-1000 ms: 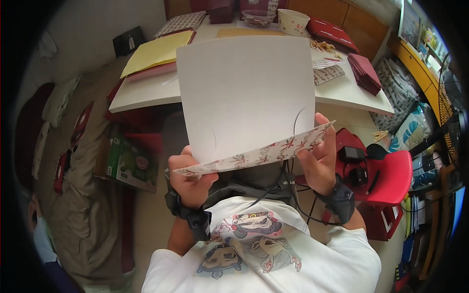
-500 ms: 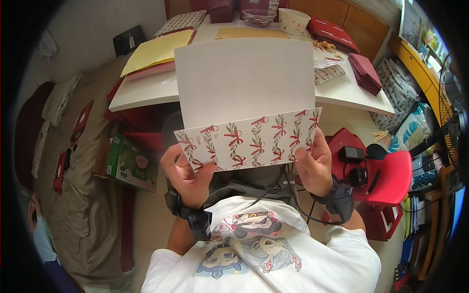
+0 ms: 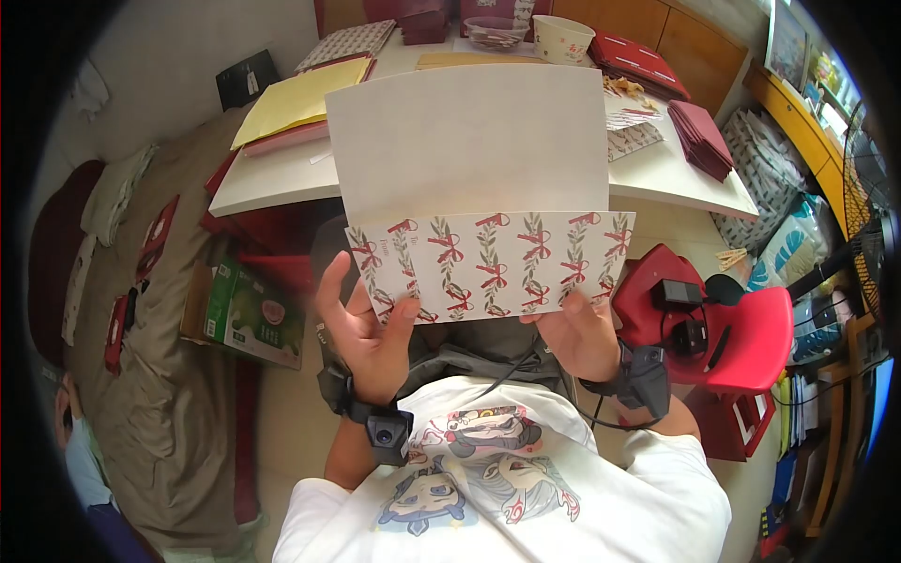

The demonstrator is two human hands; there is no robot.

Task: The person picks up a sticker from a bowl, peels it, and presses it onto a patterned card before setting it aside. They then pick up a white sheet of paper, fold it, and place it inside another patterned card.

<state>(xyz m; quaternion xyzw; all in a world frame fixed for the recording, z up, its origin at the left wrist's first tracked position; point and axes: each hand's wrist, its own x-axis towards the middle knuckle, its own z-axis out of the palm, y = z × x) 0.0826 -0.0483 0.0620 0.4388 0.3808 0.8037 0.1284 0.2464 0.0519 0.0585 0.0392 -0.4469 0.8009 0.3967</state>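
A folded paper card (image 3: pixel 488 272) is held up in front of me, its lower flap printed with green sprigs and red bows. Small "To" and "From" lettering shows near the flap's left end. Behind the flap rises a plain white panel (image 3: pixel 469 141). My left hand (image 3: pixel 371 333) pinches the lower left corner between thumb and fingers, with the index finger raised along the edge. At the lower right, my right hand (image 3: pixel 582 338) grips the bottom edge, thumb on the printed side and fingers partly hidden behind it.
Beyond the card stands a white table (image 3: pixel 282 174) with yellow paper (image 3: pixel 305 98), dark red folded stacks (image 3: pixel 701 139) and a paper tub (image 3: pixel 563 39). A red stool (image 3: pixel 741 328) carrying black devices is at right. At left are a green carton (image 3: pixel 253 314) and a bed (image 3: pixel 160 375).
The printed flap has levelled out and shifted slightly right. My right hand has moved down and inward along the bottom edge, while my left index finger has lifted away from the card.
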